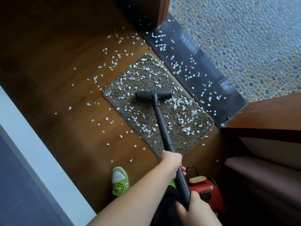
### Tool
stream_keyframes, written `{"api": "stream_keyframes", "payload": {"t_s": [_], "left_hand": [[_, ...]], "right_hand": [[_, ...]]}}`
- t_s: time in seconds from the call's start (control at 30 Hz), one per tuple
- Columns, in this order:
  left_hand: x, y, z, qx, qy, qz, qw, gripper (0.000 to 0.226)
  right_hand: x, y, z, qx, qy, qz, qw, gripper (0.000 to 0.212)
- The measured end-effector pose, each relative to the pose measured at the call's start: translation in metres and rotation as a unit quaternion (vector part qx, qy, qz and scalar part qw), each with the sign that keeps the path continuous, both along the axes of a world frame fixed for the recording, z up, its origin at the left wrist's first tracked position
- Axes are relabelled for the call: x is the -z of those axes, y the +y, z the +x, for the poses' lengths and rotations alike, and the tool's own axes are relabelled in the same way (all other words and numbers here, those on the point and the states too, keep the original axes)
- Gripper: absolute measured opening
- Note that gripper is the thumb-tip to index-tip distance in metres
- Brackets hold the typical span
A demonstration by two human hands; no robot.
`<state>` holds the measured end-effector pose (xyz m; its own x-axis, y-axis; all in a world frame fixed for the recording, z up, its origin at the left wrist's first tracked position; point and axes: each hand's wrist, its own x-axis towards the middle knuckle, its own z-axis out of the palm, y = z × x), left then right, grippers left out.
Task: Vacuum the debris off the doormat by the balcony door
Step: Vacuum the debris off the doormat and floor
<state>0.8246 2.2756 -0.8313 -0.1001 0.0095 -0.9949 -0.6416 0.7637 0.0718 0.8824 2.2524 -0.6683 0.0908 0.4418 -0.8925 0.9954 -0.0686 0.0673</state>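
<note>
Now both hands, left (171,162) ahead of right (193,207), grip the vacuum wand (162,126) over the doormat (192,136).

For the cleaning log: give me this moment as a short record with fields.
tool: vacuum wand with its head resting on the mat
mat: brown, still strewn with white scraps
floor: scraps scattered around the mat and on the dark door sill
left hand: grips the wand higher up
right hand: grips the wand's lower end
vacuum body: red, by the feet
</note>
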Motion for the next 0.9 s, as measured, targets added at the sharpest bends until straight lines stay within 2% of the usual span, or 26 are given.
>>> {"api": "stream_keyframes", "payload": {"t_s": [0.3,0.67,0.77,0.9], "left_hand": [[-0.002,-0.009,0.012,-0.028,-0.022,0.005,0.999,0.034],[-0.002,-0.011,-0.05,-0.019,0.042,0.014,0.999,0.03],[-0.004,-0.008,-0.069,-0.014,0.049,0.022,0.998,0.019],[-0.006,-0.001,-0.089,-0.001,0.046,0.038,0.998,0.011]], "right_hand": [[0.002,-0.009,0.011,0.011,0.014,-0.012,1.0,0.032],[0.015,-0.006,-0.029,-0.072,0.059,-0.045,0.995,0.025],[0.019,-0.002,-0.043,-0.086,0.079,-0.036,0.993,0.036],[0.025,0.004,-0.059,-0.103,0.085,-0.013,0.991,0.03]]}}
